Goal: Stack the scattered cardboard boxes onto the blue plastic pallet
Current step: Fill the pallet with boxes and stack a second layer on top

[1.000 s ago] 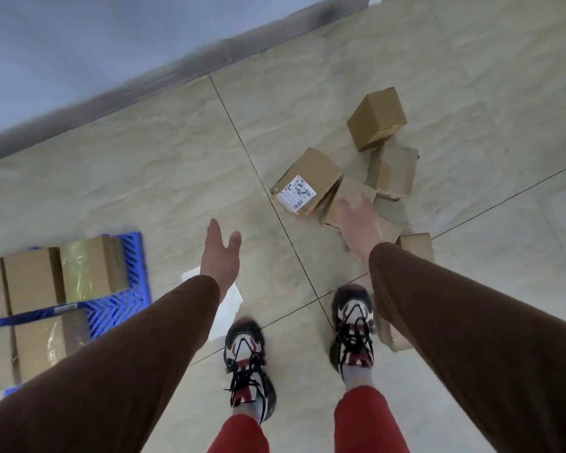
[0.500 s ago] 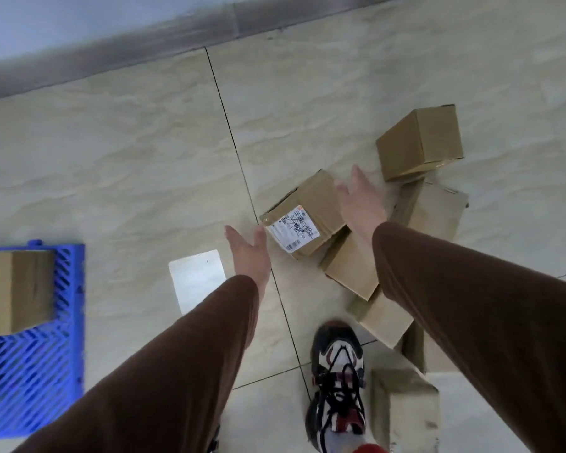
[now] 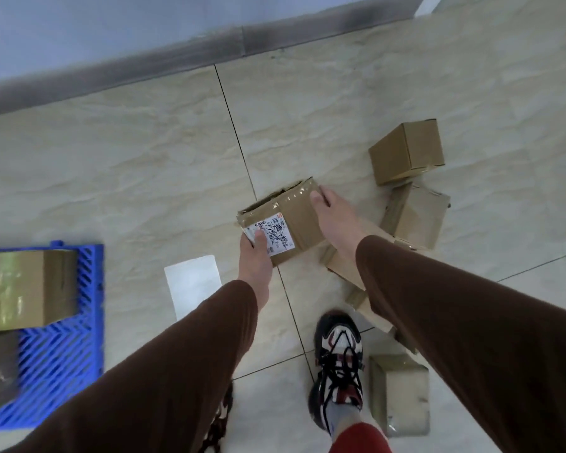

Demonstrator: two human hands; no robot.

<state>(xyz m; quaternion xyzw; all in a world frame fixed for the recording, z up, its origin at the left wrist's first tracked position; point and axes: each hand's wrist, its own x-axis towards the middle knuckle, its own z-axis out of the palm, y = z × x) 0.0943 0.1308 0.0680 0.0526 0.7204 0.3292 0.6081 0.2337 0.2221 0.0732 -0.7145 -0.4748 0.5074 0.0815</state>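
Note:
A cardboard box with a white shipping label (image 3: 290,217) lies on the tiled floor at centre. My left hand (image 3: 255,256) grips its near left corner, thumb on the label. My right hand (image 3: 335,217) clasps its right side, fingers over the taped far edge. Several other boxes lie scattered to the right: a small cube (image 3: 407,152), a second box (image 3: 415,214) just below it, flatter ones (image 3: 347,266) under my right arm, and one (image 3: 401,393) by my right foot. The blue plastic pallet (image 3: 59,354) is at lower left and holds taped boxes (image 3: 27,289).
A white sheet of paper (image 3: 193,282) lies on the floor between the pallet and the labelled box. A grey skirting board and blue wall (image 3: 111,34) run along the top. My right shoe (image 3: 337,364) stands beside the scattered boxes.
Both hands reached forward from open in the air and closed on the labelled box. The view has shifted closer to the boxes, and the pallet slid toward the left edge.

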